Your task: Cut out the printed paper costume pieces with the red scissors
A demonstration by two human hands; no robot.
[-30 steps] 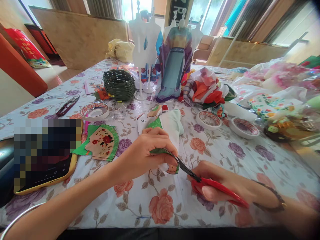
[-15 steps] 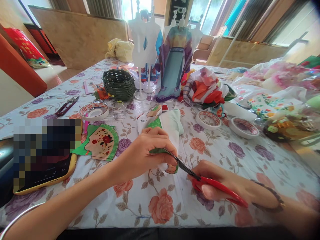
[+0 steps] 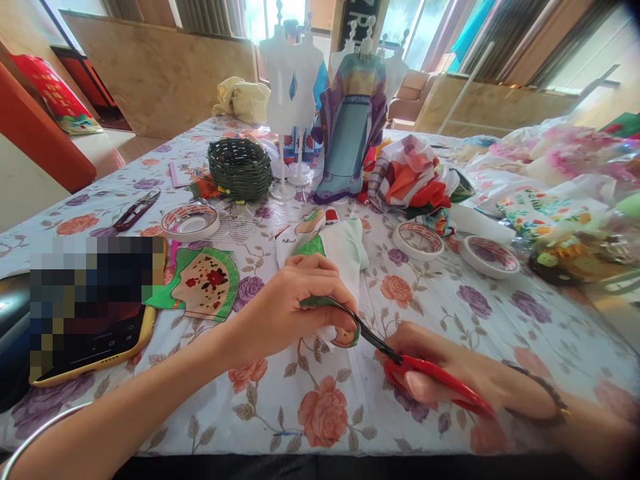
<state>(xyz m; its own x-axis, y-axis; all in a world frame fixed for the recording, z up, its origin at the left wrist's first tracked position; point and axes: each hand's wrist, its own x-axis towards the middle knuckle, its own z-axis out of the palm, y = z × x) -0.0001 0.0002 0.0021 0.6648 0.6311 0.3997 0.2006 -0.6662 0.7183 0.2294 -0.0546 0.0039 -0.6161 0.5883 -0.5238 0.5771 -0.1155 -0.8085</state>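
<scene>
My left hand (image 3: 305,300) is closed on a piece of white and green printed fabric (image 3: 345,247) near the middle of the table. Red-handled scissors (image 3: 440,383) are in my right hand (image 3: 425,360), whose fingers wrap round the handles. Their dark blades point left and meet the fabric edge beside my left fingertips; my fingers and the cloth partly hide the tips. To the left lies a cut fabric piece (image 3: 207,283) with a green border and red flowers.
A phone (image 3: 115,357) lies left of my forearm. Thread snips (image 3: 135,212), tape rolls (image 3: 193,220), a dark woven basket (image 3: 240,170), white mannequins (image 3: 290,87), a dressed mannequin (image 3: 350,133) and bundled cloth (image 3: 413,177) stand farther back on the flowered tablecloth (image 3: 270,420).
The whole view has shifted very slightly. Both hands, the fabric and the scissors keep nearly the same positions.
</scene>
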